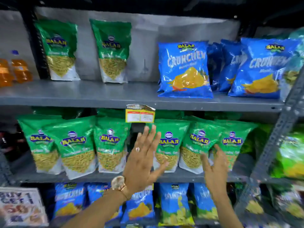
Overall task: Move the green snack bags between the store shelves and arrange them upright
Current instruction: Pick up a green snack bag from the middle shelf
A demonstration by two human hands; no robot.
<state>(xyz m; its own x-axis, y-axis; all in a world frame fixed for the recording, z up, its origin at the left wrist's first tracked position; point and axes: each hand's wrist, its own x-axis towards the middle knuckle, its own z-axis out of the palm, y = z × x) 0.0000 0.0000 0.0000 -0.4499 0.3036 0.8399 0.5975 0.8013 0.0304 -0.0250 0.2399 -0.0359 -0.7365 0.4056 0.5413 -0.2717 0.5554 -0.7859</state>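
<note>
Two green snack bags (56, 50) (111, 51) stand upright on the left of the upper shelf (98, 94). Several more green bags fill the middle shelf (184, 177), some leaning. My left hand (142, 157), with a ring and a wristwatch, is open with fingers spread, in front of the gap between the third bag (111, 145) and the fourth bag (171, 143). My right hand (213, 168) is open too, its fingers against the lower part of a leaning green bag (197, 143). Neither hand holds anything.
Blue Crunchex bags (184, 69) stand on the right of the upper shelf and along the bottom shelf. Orange drink bottles (14, 69) sit at far left. A yellow price tag (139, 115) hangs from the upper shelf edge. A grey metal upright (279, 129) bounds the right side.
</note>
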